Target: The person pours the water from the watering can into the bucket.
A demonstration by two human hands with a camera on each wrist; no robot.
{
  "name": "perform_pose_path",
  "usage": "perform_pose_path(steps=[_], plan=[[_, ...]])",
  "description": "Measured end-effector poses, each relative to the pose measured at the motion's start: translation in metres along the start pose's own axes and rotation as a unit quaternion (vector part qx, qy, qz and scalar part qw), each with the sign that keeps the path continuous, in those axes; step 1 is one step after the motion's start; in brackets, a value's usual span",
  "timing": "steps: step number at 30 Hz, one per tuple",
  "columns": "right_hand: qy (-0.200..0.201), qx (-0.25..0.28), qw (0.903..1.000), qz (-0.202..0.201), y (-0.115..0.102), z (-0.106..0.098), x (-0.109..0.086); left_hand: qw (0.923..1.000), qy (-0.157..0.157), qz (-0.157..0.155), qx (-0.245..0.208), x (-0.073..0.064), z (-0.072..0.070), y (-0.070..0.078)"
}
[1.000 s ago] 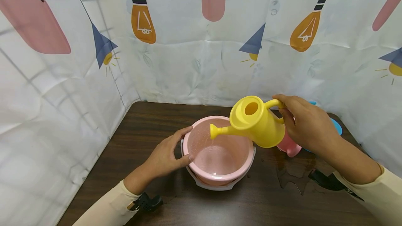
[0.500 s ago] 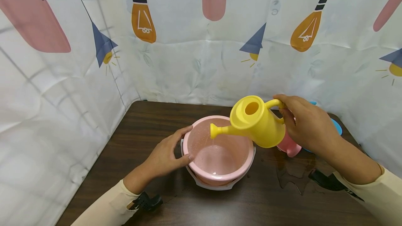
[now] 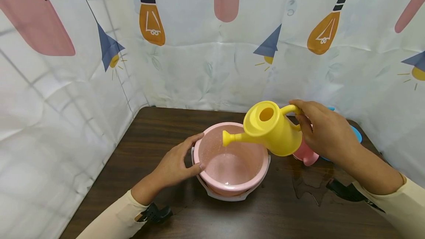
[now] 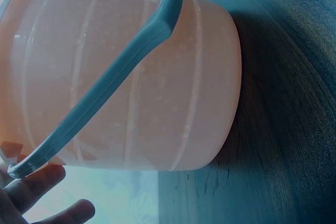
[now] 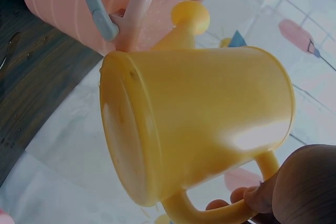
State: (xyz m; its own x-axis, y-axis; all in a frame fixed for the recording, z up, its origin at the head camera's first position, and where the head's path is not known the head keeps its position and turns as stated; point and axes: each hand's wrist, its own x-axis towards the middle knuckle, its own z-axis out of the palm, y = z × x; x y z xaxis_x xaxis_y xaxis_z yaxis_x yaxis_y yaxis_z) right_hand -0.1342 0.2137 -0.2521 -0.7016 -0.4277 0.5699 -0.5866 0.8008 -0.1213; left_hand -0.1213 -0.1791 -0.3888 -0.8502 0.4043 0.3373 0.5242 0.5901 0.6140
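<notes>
A pink bucket (image 3: 229,187) with a pale bail handle (image 3: 227,197) stands on the dark wooden table. My left hand (image 3: 172,166) rests against its left side, thumb and index finger spread along the rim; in the left wrist view, two fingers (image 4: 74,212) stretch out beside the bucket wall. My right hand (image 3: 327,132) grips the handle of a yellow watering can (image 3: 282,135), held tilted above the bucket's right side. Its spout head (image 3: 227,138) points left over the opening, and thin drops of water fall from it. Some water glistens at the bucket's bottom.
Behind the right hand, partly hidden, are a pink object with a rounded handle (image 3: 306,153) and a blue item (image 3: 356,134). Spilled water (image 3: 307,189) lies on the table below the right forearm. A patterned white curtain (image 3: 199,76) encloses the back and sides.
The water falling from the spout looks thinner than a second ago. Both hands, the watering can and the bucket keep their places.
</notes>
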Motion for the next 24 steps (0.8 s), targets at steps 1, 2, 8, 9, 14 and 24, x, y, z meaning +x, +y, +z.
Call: perform_pose_path(steps=[1, 2, 8, 9, 14, 24], plan=[[0.000, 0.000, 1.0000, 0.001, 0.0000, -0.0001, -0.0001, 1.0000, 0.000, 0.001, 0.000, 0.0000, -0.0001, 0.0000], [-0.001, 0.000, 1.0000, 0.002, 0.0000, -0.0001, -0.0001, 1.0000, 0.001, 0.003, 0.002, -0.0001, -0.0002, 0.0002], [0.002, 0.000, 1.0000, -0.003, 0.0004, 0.0001, -0.0004, 1.0000, 0.000, 0.007, -0.001, -0.0004, -0.0003, 0.0005], [0.003, 0.000, 1.0000, -0.003, 0.0004, 0.0001, -0.0004, 1.0000, -0.001, 0.008, -0.001, -0.0003, -0.0002, 0.0001], [-0.001, -0.001, 1.0000, 0.000, 0.0000, -0.0005, -0.0005, 1.0000, -0.001, 0.007, -0.003, -0.0005, -0.0003, 0.0001], [-0.008, -0.003, 0.9999, 0.007, -0.0006, -0.0012, -0.0006, 1.0000, -0.001, -0.001, -0.002, -0.0008, -0.0005, 0.0009]])
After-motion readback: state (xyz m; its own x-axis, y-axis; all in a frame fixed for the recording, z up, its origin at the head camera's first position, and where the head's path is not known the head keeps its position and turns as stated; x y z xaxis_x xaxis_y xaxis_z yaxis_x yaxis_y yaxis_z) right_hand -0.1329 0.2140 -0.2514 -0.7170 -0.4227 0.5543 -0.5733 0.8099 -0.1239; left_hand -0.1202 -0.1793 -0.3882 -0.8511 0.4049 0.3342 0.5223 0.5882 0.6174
